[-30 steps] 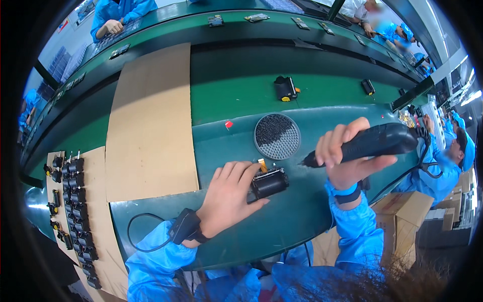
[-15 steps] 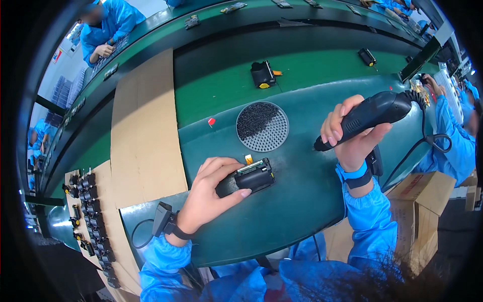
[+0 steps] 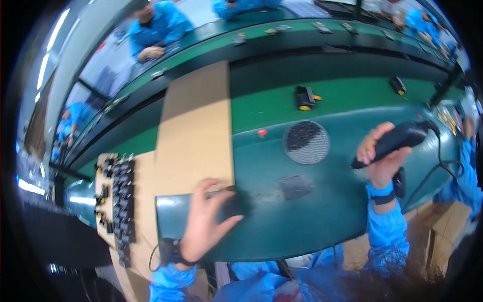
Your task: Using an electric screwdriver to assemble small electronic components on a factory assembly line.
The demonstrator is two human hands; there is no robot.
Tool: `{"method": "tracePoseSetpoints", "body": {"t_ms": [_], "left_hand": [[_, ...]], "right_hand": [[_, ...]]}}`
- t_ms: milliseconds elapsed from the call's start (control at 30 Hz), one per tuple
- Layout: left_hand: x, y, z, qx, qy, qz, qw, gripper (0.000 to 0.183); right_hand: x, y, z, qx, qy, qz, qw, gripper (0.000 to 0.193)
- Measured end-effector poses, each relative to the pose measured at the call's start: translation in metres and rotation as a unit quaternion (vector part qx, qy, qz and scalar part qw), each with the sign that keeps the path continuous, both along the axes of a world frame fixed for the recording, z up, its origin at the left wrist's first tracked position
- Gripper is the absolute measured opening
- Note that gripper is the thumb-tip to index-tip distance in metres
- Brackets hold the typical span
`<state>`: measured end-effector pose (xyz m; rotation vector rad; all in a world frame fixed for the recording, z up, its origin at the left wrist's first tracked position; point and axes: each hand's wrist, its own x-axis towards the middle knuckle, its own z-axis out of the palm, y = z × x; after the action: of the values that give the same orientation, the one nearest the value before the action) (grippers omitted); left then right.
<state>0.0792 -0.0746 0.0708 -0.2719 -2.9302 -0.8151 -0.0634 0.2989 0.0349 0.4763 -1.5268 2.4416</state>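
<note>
Sliding left across the green bench (image 3: 282, 231), the left hand (image 3: 204, 226) now clamps the small black part (image 3: 232, 205) beside the cardboard sheet (image 3: 193, 131); right hand (image 3: 382, 158) still grips the black power tool (image 3: 397, 141).

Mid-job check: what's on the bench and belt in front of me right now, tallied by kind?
Black power tool, in the right hand: 1
Small black part, under the left hand: 1
Round mesh disc: 1
Dark square patch, blurred: 1
Red dot: 1
Black units on the green belt: 2
Total: 7
</note>
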Motion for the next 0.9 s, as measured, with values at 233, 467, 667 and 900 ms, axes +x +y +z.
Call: {"method": "tracePoseSetpoints", "body": {"t_ms": [233,467,667,900], "left_hand": [[0.01,0.016,-0.036,0.044,0.038,-0.156,0.986,0.054],[0.115,-0.094,0.014,0.087,0.077,0.184,0.976,0.073],[0.255,-0.21,-0.005,-0.032,0.091,0.534,0.84,0.069],[0.265,-0.27,-0.041,-0.085,0.092,0.561,0.819,0.072]], "right_hand": [[-0.003,0.016,-0.015,-0.032,0.002,0.038,0.999,0.076],[-0.009,0.02,-0.028,0.005,0.02,0.024,0.999,0.071],[-0.017,0.014,-0.029,-0.001,0.002,0.024,1.0,0.069],[-0.013,0.004,-0.035,0.011,0.025,0.045,0.999,0.066]]}}
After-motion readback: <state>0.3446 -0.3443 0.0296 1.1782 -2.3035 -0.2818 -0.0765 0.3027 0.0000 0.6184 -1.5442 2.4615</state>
